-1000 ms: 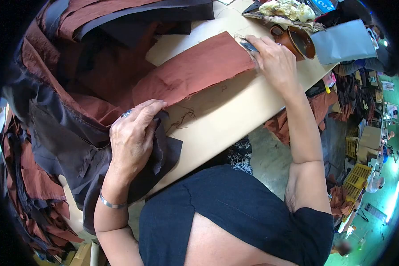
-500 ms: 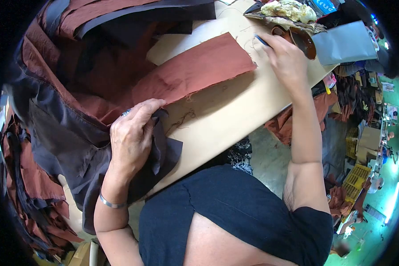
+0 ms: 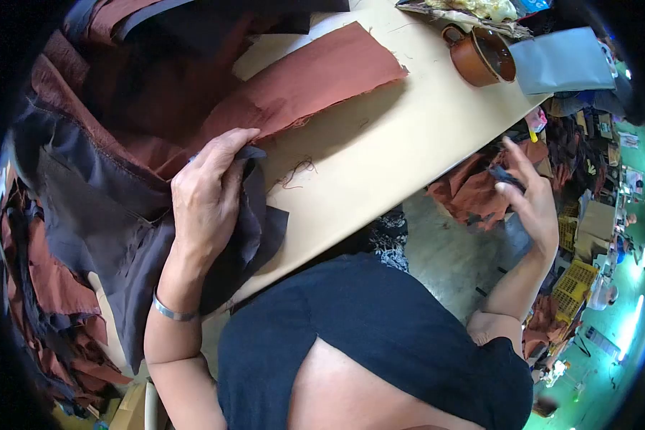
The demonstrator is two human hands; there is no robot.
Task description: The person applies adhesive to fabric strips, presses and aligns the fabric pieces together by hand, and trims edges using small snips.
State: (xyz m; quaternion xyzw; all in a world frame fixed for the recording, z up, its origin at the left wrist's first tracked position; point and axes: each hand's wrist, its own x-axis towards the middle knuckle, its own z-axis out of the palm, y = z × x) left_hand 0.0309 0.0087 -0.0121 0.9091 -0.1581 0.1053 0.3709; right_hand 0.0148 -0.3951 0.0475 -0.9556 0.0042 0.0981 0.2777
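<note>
My left hand (image 3: 208, 197) is closed on the edge of the cloth, its thumb and fingers pinching where rust-brown fabric (image 3: 301, 82) meets dark grey fabric (image 3: 107, 204). A straight strip of the rust-brown cloth lies flat on the table, its edge frayed with loose threads. Past the table's front edge, my right hand (image 3: 534, 204) hangs in the air with its thumb and forefinger apart. Between them is a small dark blue thing (image 3: 505, 175), too blurred to name. Rust-brown scraps (image 3: 473, 190) lie below and behind that hand.
On the cream table (image 3: 365, 158) stands a brown mug (image 3: 476, 61), beside a grey-blue flat packet (image 3: 562, 61). Loose threads (image 3: 297, 172) lie near the strip. Piled cloth (image 3: 57, 287) hangs at left. Yellow crates (image 3: 573, 290) and other people are at far right.
My right hand has moved from the table beside the mug, down and right past the table edge, with the dark blue thing. My left hand keeps its hold on the cloth.
</note>
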